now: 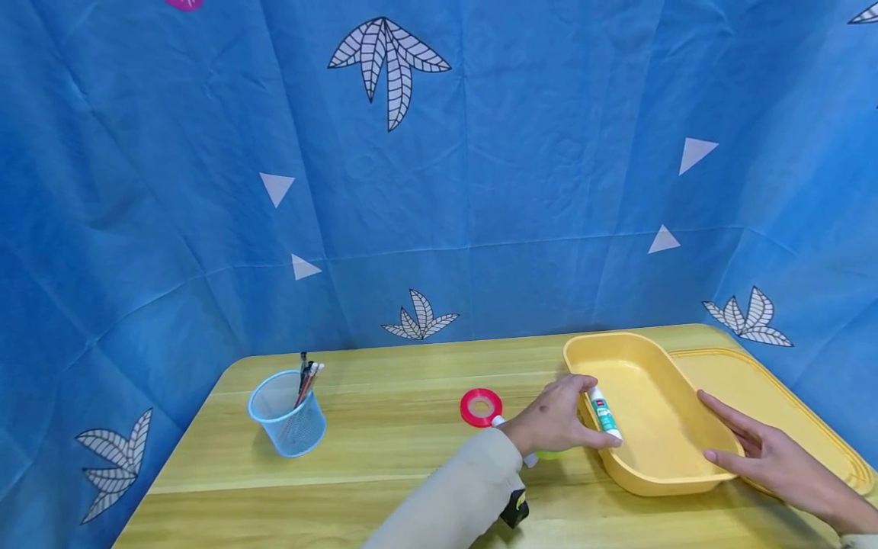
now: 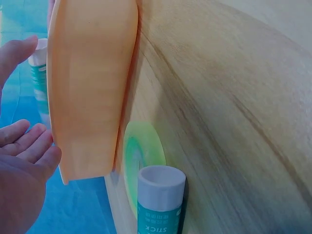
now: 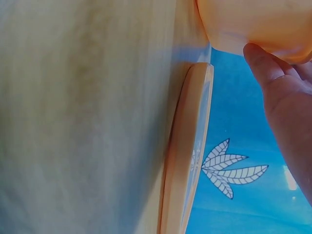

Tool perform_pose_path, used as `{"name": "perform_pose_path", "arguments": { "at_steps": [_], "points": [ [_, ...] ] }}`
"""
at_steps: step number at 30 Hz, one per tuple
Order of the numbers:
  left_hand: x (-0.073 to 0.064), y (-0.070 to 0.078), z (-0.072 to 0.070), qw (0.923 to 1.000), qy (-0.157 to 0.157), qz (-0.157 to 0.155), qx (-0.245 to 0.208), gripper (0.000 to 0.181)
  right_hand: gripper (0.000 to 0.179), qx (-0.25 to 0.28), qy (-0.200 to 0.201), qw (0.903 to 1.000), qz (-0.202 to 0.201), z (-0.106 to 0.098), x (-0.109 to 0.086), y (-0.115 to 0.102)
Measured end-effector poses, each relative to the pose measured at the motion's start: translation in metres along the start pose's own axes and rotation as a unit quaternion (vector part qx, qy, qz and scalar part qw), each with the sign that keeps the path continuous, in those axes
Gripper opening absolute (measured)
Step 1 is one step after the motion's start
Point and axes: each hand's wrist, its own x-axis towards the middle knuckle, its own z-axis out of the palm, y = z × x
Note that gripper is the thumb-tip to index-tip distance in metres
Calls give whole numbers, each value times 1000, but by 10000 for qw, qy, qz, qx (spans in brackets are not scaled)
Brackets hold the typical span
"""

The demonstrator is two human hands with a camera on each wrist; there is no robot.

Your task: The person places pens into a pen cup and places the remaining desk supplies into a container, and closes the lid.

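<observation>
My left hand (image 1: 559,415) pinches a white and teal glue stick (image 1: 604,414) between thumb and fingers. It holds the stick over the left rim of a yellow plastic bin (image 1: 658,412). Seen from the left wrist, that glue stick (image 2: 40,80) is partly hidden behind the bin wall (image 2: 92,92). At the bin's right side, my right hand (image 1: 775,457) touches the rim with extended fingers and thumb. A second glue stick (image 2: 161,200) lies below my left hand, beside a roll of green tape (image 2: 152,139); in the head view that hand mostly covers both.
A red tape roll (image 1: 482,408) lies left of the bin. Farther left stands a light-blue mesh pen cup (image 1: 291,427) with several pens or brushes (image 1: 306,385). A flat yellow lid (image 1: 775,389) lies right of the bin. Behind the wooden table (image 1: 384,427) hangs a blue curtain (image 1: 521,168).
</observation>
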Motion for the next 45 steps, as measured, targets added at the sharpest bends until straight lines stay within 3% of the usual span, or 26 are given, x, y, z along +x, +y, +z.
{"name": "perform_pose_path", "arguments": {
  "at_steps": [6, 11, 17, 32, 39, 45],
  "points": [
    [0, 0, -3, 9999, -79, 39, 147, 82, 73, 98, -2, 10000, 18, 1, 0, 0],
    [-3, -3, -10, 9999, -100, -79, -86, 81, 74, -12, -5, 9999, 117, 0, 0, -1],
    [-7, -10, -14, 9994, -179, -167, -233, 83, 76, -248, 35, 9990, 363, 0, 0, -2],
    [-20, -30, -30, 9984, -343, -419, -180, 86, 76, -339, -97, 9980, 523, -2, -1, -1],
    [-30, -42, -40, 9976, -455, -517, -28, 86, 77, -443, -67, 9971, 611, -1, 0, -2],
    [-40, -52, -40, 9967, -455, -548, 376, 88, 77, -537, -105, 9962, 677, 2, 0, -3]
  ]
}}
